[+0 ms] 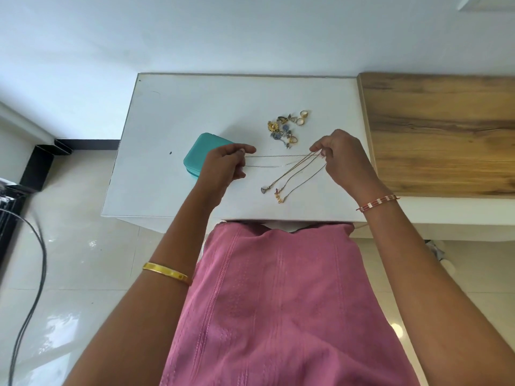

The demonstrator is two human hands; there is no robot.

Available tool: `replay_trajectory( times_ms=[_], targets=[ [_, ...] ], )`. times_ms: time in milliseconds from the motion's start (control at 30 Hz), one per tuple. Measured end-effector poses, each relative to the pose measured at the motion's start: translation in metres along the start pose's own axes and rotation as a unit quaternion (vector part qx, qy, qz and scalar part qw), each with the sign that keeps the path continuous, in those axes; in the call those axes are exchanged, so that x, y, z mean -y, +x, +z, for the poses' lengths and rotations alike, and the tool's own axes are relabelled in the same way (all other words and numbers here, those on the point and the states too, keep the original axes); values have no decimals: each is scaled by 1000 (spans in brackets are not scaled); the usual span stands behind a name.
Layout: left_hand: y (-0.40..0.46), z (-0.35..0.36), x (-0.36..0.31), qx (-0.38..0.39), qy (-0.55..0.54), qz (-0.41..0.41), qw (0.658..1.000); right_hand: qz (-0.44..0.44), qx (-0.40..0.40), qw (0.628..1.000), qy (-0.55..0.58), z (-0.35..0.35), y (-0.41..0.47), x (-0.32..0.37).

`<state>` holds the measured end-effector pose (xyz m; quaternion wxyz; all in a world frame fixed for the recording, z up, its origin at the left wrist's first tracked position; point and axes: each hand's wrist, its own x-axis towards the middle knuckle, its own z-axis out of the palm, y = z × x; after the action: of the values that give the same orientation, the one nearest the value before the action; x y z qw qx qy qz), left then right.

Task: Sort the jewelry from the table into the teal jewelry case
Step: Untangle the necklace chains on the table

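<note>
Over the white desk (172,112), the left hand (223,165) and right hand (341,156) are held apart, each pinching an end of a thin silver chain necklace (278,160) stretched between them. The closed teal jewelry case (200,156) sits just behind the left hand, and gold pendant chains (295,174) trail from the right.

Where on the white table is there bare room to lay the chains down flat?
Bare: the table's far-left stretch beyond the teal case, and its near-left corner. Crowded: the earring and ring pile at centre right, with gold chains hanging from the right hand and a silver chain stretched to the left hand.
</note>
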<state>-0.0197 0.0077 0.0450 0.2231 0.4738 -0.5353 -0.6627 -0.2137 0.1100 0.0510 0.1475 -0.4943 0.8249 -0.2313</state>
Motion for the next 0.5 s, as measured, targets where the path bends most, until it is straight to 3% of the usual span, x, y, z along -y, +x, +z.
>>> replay_trajectory(
  times_ms=[167,233,333,400,500],
  targets=[
    [1,-2,-8,-38,-91,-18,995,41,32,997,51,7,-1,-15],
    [2,1,-8,-43,-226,-53,972,78,65,984,145,11,-3,-20],
    [4,3,-6,-42,-399,-79,913,126,137,929,319,11,-9,-26],
    [5,2,-5,-50,-451,-82,887,138,176,900,373,13,-13,-32],
    [8,0,-6,-59,-452,-79,887,146,194,897,370,16,-15,-36]
  ],
)
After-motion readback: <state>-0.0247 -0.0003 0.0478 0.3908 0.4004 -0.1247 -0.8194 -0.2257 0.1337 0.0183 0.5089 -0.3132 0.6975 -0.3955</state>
